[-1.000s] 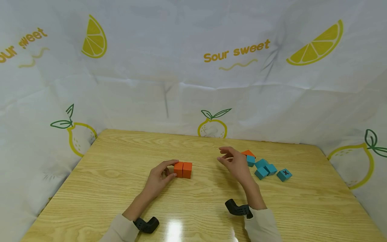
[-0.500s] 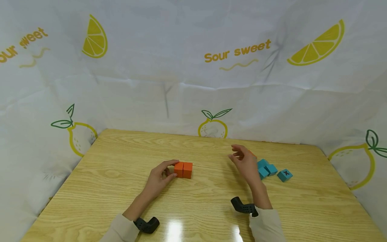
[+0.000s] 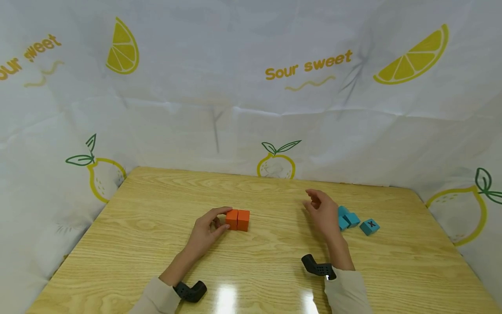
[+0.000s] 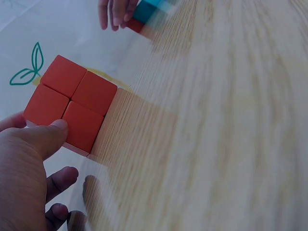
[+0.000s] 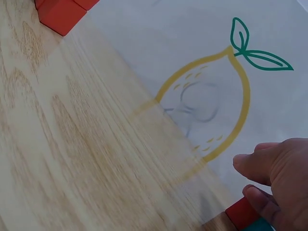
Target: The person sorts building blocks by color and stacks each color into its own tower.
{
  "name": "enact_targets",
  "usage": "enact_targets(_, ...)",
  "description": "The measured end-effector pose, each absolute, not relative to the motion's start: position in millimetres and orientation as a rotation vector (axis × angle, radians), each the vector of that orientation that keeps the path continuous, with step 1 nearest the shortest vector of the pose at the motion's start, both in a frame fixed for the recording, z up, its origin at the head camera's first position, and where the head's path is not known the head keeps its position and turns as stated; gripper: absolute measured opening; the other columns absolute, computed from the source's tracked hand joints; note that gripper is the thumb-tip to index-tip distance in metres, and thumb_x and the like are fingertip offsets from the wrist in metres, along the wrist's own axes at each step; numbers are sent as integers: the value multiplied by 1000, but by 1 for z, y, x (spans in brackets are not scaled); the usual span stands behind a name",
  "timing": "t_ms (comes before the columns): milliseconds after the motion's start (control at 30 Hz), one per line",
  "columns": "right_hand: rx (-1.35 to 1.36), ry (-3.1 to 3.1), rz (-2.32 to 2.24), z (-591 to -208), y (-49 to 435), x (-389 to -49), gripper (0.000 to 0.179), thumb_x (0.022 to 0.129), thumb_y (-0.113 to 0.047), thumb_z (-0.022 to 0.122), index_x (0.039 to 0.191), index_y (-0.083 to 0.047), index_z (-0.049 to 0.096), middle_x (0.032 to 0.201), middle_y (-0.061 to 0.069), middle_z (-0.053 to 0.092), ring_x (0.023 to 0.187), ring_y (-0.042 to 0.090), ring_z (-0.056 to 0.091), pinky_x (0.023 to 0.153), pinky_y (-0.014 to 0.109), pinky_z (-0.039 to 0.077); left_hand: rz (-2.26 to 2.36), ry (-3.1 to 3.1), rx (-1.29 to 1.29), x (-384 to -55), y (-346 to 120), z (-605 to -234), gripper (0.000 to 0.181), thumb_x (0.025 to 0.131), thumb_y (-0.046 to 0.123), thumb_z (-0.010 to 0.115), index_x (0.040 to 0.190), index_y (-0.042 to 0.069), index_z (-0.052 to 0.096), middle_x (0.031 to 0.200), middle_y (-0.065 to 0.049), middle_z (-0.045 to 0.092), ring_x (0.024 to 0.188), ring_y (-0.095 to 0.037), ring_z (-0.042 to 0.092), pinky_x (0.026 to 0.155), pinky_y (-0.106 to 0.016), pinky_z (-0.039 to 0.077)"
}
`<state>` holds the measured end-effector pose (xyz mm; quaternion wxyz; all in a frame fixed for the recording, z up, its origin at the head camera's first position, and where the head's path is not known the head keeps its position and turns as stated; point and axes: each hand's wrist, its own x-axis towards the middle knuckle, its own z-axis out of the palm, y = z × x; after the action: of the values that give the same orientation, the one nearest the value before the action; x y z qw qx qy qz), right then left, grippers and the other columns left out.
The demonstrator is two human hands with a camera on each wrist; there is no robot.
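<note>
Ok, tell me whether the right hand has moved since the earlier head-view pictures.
Yes, rightward: judged against the printed lemon, the right hand now sits farther to the right, closer to the blue X-marked cube.

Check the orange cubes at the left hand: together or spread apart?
Together: the left wrist view shows four faces of the orange cubes meeting in a square, the left hand touching it with its thumb.

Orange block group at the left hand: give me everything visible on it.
The orange block group shows four plain square faces in a two-by-two grid, with thin seams and slightly rounded edges. It looks smooth, perhaps painted wood. It stands on the wood-grain table, a little left of the middle in the head view. The left hand grips its left end, thumb against that grid.
</note>
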<state>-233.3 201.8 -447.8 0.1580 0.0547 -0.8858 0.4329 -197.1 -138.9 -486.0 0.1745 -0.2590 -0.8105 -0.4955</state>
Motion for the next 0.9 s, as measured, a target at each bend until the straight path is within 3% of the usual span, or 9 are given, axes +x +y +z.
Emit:
enact_targets(267,160,-2469,1158,-451,203,-234,33,88,0,67,120,4,62,92,21,58,81,32,54,71,43,45,-1397,-2302,-730,-191,-135,-475,48,78,-13,70,123,-1,60,109,-16,64,68,-29,54,58,-40,46)
enact_targets(633,113,-2422,1170,-454,205,-235,35,88,2,67,122,4,60,97,24,56,85,35,54,75,43,44,-1415,-2290,-772,-201,-143,-492,49,84,2,72,129,15,59,115,-1,64,71,-13,53,60,-30,46)
enact_targets(900,60,-2369,1162,-454,211,-235,33,87,4,66,120,4,62,101,25,60,92,39,55,79,46,45,-1411,-2295,-784,-201,-143,-492,48,84,2,71,129,14,59,114,-1,63,71,-13,52,61,-28,46)
